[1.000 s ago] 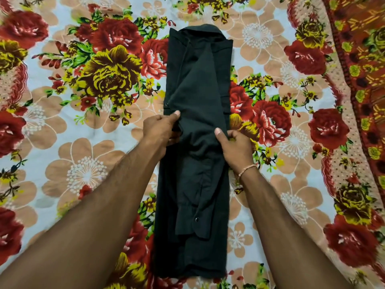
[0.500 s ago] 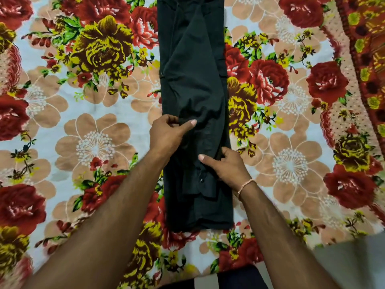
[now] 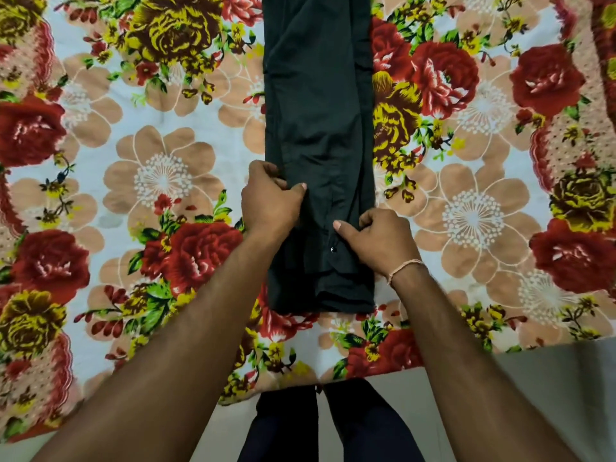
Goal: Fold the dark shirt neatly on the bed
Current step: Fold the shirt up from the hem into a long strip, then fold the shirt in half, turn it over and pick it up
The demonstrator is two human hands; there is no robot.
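Bedsheet [image 3: 160,181]: floral print in red, yellow and tan; no writing legible.
Shirt [image 3: 320,128]: dark, folded into a long narrow strip mid-bed.
Left hand [image 3: 270,201]: fingers curled, pinching the shirt's left edge.
Right hand [image 3: 380,238]: fingers curled, gripping its right edge.
Bracelet [image 3: 405,266]: thin, on right wrist.
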